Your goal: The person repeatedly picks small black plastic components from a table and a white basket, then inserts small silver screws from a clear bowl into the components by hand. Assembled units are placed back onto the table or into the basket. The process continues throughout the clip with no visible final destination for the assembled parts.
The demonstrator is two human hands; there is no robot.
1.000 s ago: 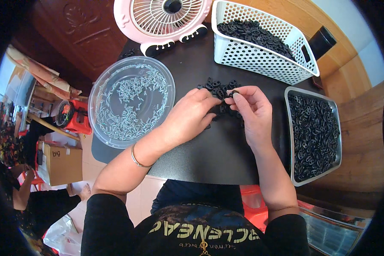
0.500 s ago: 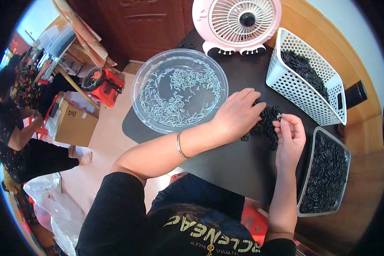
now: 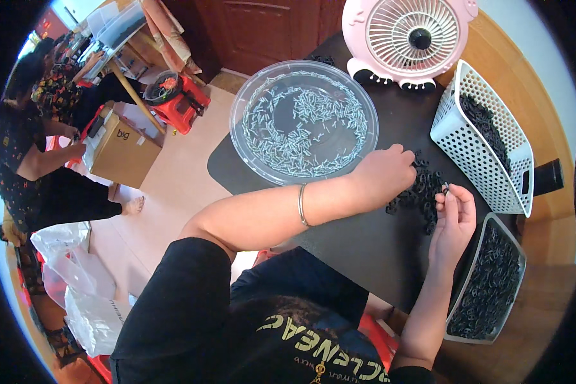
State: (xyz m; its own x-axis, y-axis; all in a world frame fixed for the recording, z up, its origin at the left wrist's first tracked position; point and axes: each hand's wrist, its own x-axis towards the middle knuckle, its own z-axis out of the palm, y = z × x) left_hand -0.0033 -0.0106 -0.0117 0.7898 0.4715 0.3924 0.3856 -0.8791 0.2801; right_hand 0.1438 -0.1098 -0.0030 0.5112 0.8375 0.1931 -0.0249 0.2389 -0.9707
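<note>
Black tabletop (image 3: 365,249) fills the centre right of the frame, its rounded near-left corner bordering bare tan floor (image 3: 173,192). A person in a black shirt leans over it. Their left hand (image 3: 385,174), a thin bracelet (image 3: 301,205) on the wrist, rests knuckles up with curled fingers on a loose pile of small black parts (image 3: 422,192) at centre right; whether it grips any cannot be told. Just right of the pile, the right hand (image 3: 456,214) pinches one small part (image 3: 444,188) between thumb and fingertips, held above the table.

Touching the table's upper left edge, a round clear bowl (image 3: 239,105) of small pale pieces overhangs the floor. At the top, a pink desk fan (image 3: 411,38) stands close behind the bowl. A white slotted basket (image 3: 486,166) at upper right and a grey tray (image 3: 520,256) at lower right, both holding black parts, crowd the right edge, leaving open tabletop only below the hands. At far left, well apart, another person sits beside a cardboard box (image 3: 118,150).
</note>
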